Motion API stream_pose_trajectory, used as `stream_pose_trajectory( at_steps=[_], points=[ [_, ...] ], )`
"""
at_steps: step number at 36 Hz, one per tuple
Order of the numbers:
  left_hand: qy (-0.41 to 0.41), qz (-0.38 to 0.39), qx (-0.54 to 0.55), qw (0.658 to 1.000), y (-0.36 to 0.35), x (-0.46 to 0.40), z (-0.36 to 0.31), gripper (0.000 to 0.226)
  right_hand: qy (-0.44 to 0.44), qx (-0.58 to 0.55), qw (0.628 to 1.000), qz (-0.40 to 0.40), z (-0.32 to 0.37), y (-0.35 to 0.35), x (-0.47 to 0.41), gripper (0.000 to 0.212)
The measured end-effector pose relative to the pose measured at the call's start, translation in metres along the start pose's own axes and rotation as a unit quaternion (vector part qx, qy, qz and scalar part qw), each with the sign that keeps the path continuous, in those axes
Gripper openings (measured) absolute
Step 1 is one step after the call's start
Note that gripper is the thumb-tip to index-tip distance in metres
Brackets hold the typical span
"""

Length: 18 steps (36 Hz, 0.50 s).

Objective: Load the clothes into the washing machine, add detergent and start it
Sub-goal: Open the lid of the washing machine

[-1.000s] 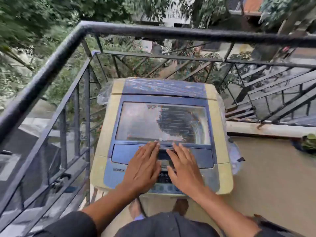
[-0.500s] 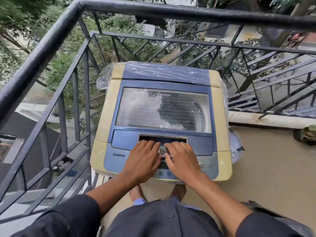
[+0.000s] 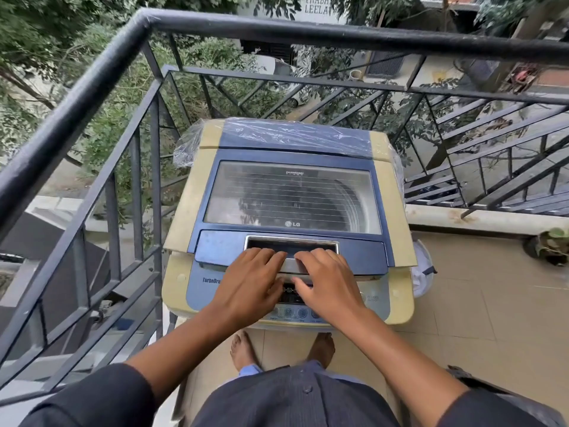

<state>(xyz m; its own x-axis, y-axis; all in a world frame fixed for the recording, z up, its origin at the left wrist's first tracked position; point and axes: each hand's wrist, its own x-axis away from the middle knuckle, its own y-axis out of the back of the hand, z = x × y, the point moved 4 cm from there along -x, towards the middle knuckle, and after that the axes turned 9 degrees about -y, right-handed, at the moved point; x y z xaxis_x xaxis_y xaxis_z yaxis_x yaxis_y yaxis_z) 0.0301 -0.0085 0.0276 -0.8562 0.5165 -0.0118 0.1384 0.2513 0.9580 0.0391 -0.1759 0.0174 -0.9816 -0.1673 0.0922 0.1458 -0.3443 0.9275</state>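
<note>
A yellow and blue top-load washing machine (image 3: 184, 211) stands in the balcony corner, its back wrapped in clear plastic. The glass lid (image 3: 292, 195) shows a drum in which no clothes are visible. My left hand (image 3: 249, 285) and my right hand (image 3: 329, 285) sit side by side on the silver lid handle (image 3: 291, 266). Fingers lie over the handle and thumbs are tucked under it. The lid's front edge looks slightly raised above the control panel (image 3: 292, 311), which the hands partly cover.
A black metal railing (image 3: 92, 87) runs close along the left and behind the machine. A white bag (image 3: 421, 272) is wedged at the machine's right side. A potted plant (image 3: 551, 248) sits by the ledge, and a dark bag (image 3: 492, 392) lies on the tiled floor at lower right.
Both hands slid back from lying flat on the lid and panel and curled onto the lid handle. The lid's front edge seems to have lifted a little.
</note>
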Motion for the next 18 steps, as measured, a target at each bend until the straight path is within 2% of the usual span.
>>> stream_pose_trajectory(
  at_steps=[3, 8, 13, 18],
  points=[
    [0.001, -0.024, 0.013, 1.0, 0.015, -0.004, -0.001, 0.039, 0.011, -0.008, 1.0, -0.022, 0.003, 0.015, -0.002, 0.039],
    [0.003, -0.066, 0.034, 0.997, 0.048, -0.016, -0.003, 0.034, 0.059, -0.018, 0.991, -0.118, 0.006, 0.043, -0.009, 0.032],
    [0.003, -0.114, 0.041, 0.993, 0.081, -0.03, -0.006, 0.037, 0.13, -0.013, 0.969, -0.208, 0.012, 0.074, -0.019, 0.025],
    [-0.008, -0.167, 0.032, 0.985, 0.114, -0.051, -0.003, 0.032, 0.155, -0.002, 0.942, -0.298, 0.022, 0.111, -0.038, 0.025]
  ],
)
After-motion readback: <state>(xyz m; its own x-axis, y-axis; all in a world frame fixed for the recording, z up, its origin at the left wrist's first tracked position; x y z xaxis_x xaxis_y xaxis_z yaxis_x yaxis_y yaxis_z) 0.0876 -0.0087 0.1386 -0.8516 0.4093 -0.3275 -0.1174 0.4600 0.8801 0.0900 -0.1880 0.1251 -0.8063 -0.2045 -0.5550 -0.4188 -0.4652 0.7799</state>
